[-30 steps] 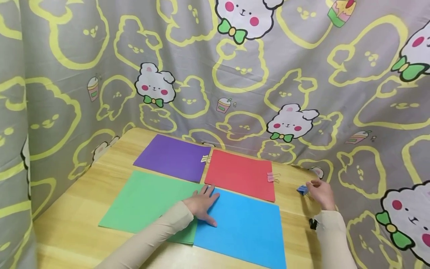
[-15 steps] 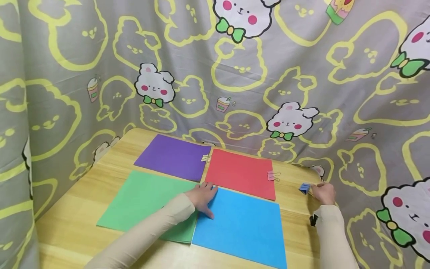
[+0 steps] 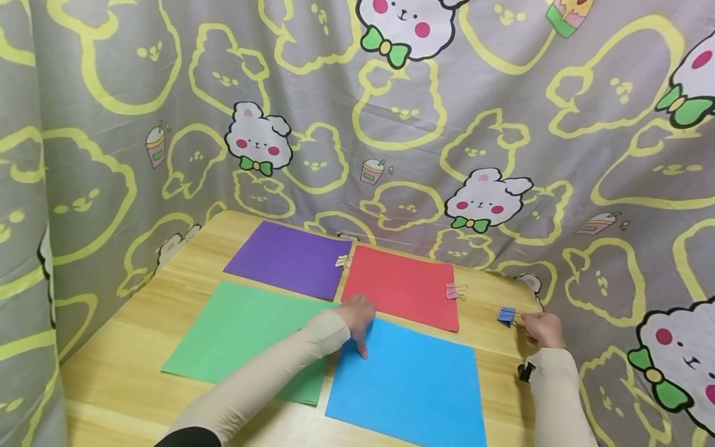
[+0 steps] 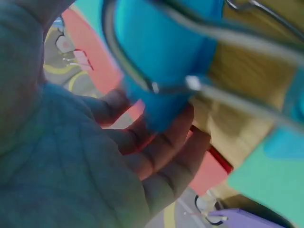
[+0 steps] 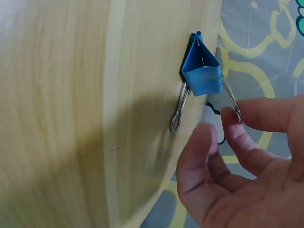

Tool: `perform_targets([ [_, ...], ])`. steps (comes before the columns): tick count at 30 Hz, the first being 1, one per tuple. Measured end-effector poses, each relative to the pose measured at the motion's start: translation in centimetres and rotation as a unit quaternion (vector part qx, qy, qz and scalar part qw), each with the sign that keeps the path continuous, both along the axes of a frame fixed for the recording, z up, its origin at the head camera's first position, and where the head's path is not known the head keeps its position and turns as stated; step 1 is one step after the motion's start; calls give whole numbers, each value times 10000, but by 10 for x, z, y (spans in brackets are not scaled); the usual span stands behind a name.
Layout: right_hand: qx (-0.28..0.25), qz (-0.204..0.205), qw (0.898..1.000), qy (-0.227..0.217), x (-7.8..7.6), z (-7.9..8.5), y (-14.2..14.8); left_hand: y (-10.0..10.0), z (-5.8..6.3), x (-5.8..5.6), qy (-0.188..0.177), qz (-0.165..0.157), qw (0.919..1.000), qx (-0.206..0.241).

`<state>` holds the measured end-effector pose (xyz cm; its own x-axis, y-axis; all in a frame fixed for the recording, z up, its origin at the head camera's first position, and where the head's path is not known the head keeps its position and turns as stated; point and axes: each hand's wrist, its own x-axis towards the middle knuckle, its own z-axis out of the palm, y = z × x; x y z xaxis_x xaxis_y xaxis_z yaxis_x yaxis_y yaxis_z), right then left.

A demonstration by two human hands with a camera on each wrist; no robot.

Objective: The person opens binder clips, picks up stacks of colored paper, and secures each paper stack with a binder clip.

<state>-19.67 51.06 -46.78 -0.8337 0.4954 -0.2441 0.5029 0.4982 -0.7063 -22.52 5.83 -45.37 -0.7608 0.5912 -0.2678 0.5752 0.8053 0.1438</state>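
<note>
Blue paper (image 3: 410, 388) lies at the front right of the group of coloured sheets. My left hand (image 3: 359, 318) grips its far left corner, fingers bent over the edge and thumb on the sheet. In the left wrist view, the fingers (image 4: 166, 154) curl around the blue corner. Off to the right, a blue binder clip (image 5: 203, 78) stands with its wire handles spread apart. One handle is pinched between the index and middle fingertips of my right hand (image 3: 544, 330), while the thumb (image 5: 199, 142) is away from the clip.
Green paper (image 3: 246, 329) lies left of the blue. Behind are purple paper (image 3: 287, 257) with a pale yellow binder clip (image 3: 342, 261) and red paper (image 3: 399, 288) with a pink one (image 3: 452, 290). A black binder clip (image 3: 526, 372) sits by the right wrist. A patterned curtain (image 3: 402, 205) surrounds the table.
My left hand, flat before, has bent its fingers and moved right. The blue paper has slid right, widening its gap from the green. The right hand stays at the blue binder clip.
</note>
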Motion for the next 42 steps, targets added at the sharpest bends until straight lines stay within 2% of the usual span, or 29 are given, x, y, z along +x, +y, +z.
perform_targets([
  [4,-293,-18,9995,-83,6,3,0,8,0,-2,-237,73,9996,92],
  [9,-732,-50,9973,45,11,3,-2,18,2,-3,-412,159,9987,272],
  [11,-971,-55,9952,106,13,3,-3,19,1,-6,-726,232,9958,517],
  [14,-1336,46,9909,141,15,2,-3,16,0,-13,-1370,402,9848,989],
  [18,-1820,71,9831,158,17,2,-4,7,-2,-21,-2202,660,9572,1757],
  [20,-2030,77,9790,184,19,3,-4,2,-4,-24,-2534,825,9380,2218],
  [22,-2199,133,9752,206,21,4,-4,-2,-8,-28,-2894,1043,9122,2707],
  [24,-2300,225,9727,192,23,5,-4,-6,-14,-30,-3349,1358,8742,3245],
  [26,-2435,253,9694,188,24,5,-4,-10,-19,-30,-3839,1682,8317,3642],
  [28,-2566,237,9660,200,24,4,-4,-12,-24,-31,-4287,1886,7881,3994],
  [29,-2613,191,9649,205,24,4,-4,-12,-27,-31,-4469,1947,7703,4110],
  [31,-2664,134,9635,225,23,2,-3,-13,-30,-30,-4652,1920,7537,4227],
  [32,-2669,132,9634,232,22,1,-3,-12,-32,-30,-4671,1847,7505,4294],
  [33,-2652,127,9638,249,22,0,-2,-13,-33,-29,-4679,1823,7509,4289],
  [35,-2619,157,9645,291,20,-2,-1,-14,-34,-28,-4624,1756,7584,4245],
  [38,-2523,195,9668,347,20,-4,0,-16,-34,-25,-4455,1599,7760,4169],
  [41,-2568,117,9655,411,21,-5,2,-17,-30,-22,-4244,1285,7951,4137],
  [42,-2644,65,9635,425,22,-5,2,-17,-27,-21,-4131,1181,8048,4094],
])
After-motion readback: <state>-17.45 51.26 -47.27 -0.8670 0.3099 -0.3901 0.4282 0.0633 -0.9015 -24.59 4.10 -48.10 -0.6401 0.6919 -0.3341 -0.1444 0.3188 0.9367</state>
